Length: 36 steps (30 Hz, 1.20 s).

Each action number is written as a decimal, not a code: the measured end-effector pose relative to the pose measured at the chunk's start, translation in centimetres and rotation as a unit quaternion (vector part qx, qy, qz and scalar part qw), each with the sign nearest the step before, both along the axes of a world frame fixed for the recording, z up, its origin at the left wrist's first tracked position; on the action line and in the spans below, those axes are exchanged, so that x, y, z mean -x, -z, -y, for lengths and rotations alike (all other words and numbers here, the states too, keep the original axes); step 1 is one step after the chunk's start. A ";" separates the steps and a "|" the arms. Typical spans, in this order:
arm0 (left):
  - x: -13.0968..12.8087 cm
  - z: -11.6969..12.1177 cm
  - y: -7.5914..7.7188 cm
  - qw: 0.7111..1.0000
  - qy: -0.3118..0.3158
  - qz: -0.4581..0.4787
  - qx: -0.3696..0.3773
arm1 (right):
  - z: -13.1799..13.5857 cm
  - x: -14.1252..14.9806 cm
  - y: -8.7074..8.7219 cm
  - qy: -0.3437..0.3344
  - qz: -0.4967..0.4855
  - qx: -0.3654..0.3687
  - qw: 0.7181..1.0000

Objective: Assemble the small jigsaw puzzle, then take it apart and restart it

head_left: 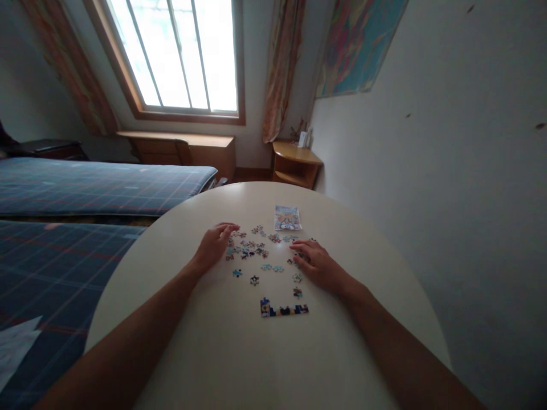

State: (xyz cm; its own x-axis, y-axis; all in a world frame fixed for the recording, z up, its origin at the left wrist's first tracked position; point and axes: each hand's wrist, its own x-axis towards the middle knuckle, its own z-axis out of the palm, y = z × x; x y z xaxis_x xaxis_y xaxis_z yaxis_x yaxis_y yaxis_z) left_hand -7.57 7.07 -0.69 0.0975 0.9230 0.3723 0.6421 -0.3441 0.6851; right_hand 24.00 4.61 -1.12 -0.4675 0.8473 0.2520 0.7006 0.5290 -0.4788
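Observation:
My left hand (215, 245) rests at the left edge of a loose cluster of jigsaw puzzle pieces (248, 250), fingers stretched out toward them, with no piece visible in its grasp. On the other side, my right hand (318, 263) lies with its fingers apart over a few pieces, partly hiding them. Closer to me, a joined strip of puzzle pieces (284, 311) forms a bottom row with a raised left end. Single pieces lie between, among them a blue piece (237, 273) and a dark-and-white piece (254, 280).
A small printed picture sheet (288, 218) lies beyond the pieces on the round white table (205, 353). A bed with a plaid cover (102, 185) stands to the left, a wall (461, 216) to the right. A wooden corner shelf (297, 152) stands behind the table.

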 end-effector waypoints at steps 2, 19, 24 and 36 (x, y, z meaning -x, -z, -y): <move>0.7 -0.1 -0.3 0.997 -0.070 -0.006 0.020 | 0.0 -0.1 0.0 0.004 -0.002 0.001 1.000; 2.6 0.4 0.8 0.966 -0.167 -0.199 0.004 | -0.5 -0.6 0.6 0.006 -0.036 0.001 0.999; 1.9 1.0 0.3 0.975 -0.124 -0.183 0.032 | -0.5 -0.6 0.5 0.007 -0.042 0.005 0.999; 1.4 0.9 1.1 0.974 -0.087 -0.210 -0.013 | -0.5 -0.5 0.2 0.006 -0.035 0.008 0.999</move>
State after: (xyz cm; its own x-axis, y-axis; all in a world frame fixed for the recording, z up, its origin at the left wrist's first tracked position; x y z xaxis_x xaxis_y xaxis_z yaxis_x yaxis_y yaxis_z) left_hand -9.01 6.15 -1.75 0.0895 0.9298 0.3569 0.9136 -0.2193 0.3424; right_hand 24.53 5.10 -1.34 -0.4392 0.8571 0.2692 0.6717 0.5122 -0.5352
